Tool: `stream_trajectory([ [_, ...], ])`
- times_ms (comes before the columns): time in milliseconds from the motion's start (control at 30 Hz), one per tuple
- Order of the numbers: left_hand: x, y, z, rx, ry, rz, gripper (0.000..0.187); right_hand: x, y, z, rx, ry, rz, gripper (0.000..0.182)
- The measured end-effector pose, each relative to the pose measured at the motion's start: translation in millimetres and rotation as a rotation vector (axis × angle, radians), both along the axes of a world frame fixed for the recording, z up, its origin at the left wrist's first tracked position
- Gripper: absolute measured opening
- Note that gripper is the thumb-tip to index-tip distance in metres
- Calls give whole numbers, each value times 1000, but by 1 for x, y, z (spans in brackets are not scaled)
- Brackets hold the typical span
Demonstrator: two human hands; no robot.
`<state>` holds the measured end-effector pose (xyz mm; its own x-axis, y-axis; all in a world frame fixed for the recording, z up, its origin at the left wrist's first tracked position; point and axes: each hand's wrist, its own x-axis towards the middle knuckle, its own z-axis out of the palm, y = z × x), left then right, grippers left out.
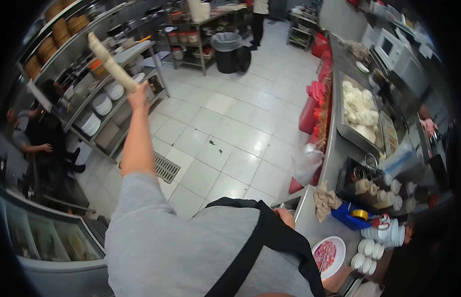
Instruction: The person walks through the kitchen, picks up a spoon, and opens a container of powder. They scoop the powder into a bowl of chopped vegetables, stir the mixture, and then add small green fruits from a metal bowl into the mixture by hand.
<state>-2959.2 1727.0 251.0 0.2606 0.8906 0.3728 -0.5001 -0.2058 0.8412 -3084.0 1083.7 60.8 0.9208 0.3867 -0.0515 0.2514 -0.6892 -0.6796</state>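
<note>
My left hand [138, 98] is stretched far out in front at the left, closed around one end of a long pale cream rod [110, 62]. The rod tilts up and to the left, its far end before the steel shelving. Its exact kind does not show. My right hand [286, 217] is low by the counter's near corner, partly behind my body and apron. Its fingers are mostly hidden, and I cannot make out anything in it. A crumpled brown cloth [325, 202] and a blue tape dispenser [350, 216] lie on the counter just right of it.
Steel shelving [109, 106] with plates stands left. The steel counter [334, 163] on the right bears a dough tray [341, 119], sauce bottles and a white bowl [341, 245]. Red containers [309, 109] line its side. A bin [227, 57] and people stand farther off.
</note>
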Motion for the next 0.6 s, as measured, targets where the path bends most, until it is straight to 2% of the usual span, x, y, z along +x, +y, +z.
stream_trajectory([
  [67,-5,15,-12,64,113,-14,33,0,-3,-5,-14,-7,-5,21],
  [133,-9,4,-16,143,219,-110,29,0,-4,-9,-17,13,-15,21],
  [167,-7,-5,-16,104,280,-136,27,0,-7,-21,-29,-56,11,20],
  [233,11,-2,-38,156,251,-277,27,-2,-8,-4,-3,-9,22,20],
  [333,31,-27,-41,272,308,-396,30,-5,-8,-1,7,45,-15,20],
  [433,54,-53,-46,311,390,-477,28,-8,-10,0,180,181,-26,22],
  [533,81,-76,-54,349,390,-609,29,-24,-19,29,371,453,-178,27],
  [600,93,-110,-51,389,455,-640,31,-37,-27,48,484,455,-249,29],
])
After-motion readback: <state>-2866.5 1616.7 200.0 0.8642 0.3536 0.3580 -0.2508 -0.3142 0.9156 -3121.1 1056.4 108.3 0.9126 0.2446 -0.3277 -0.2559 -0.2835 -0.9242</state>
